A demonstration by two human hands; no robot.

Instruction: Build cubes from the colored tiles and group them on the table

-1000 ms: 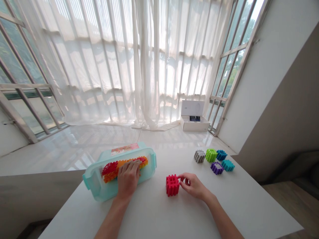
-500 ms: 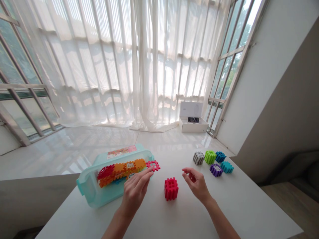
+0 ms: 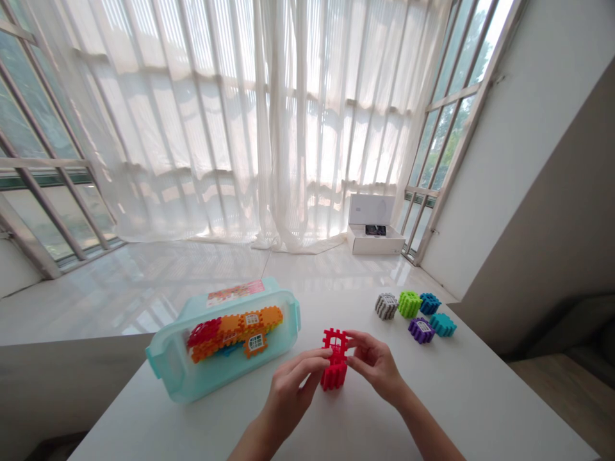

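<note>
Gripping one red waffle block (image 3: pixel 335 371) | left hand (image 3: pixel 292 392), right hand (image 3: pixel 373 365) | fingers clamped on it | five blocks (image 3: pixel 409 304) beside

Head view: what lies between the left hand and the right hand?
A red stack of interlocking plastic building blocks stands between the left hand and the right hand, as the head view shows.

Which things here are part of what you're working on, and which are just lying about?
In use: red block stack, held by left hand and right hand.

Lying about: plastic tub of blocks; grey cube; green cube; blue cube; teal cube; purple cube; white box.
</note>
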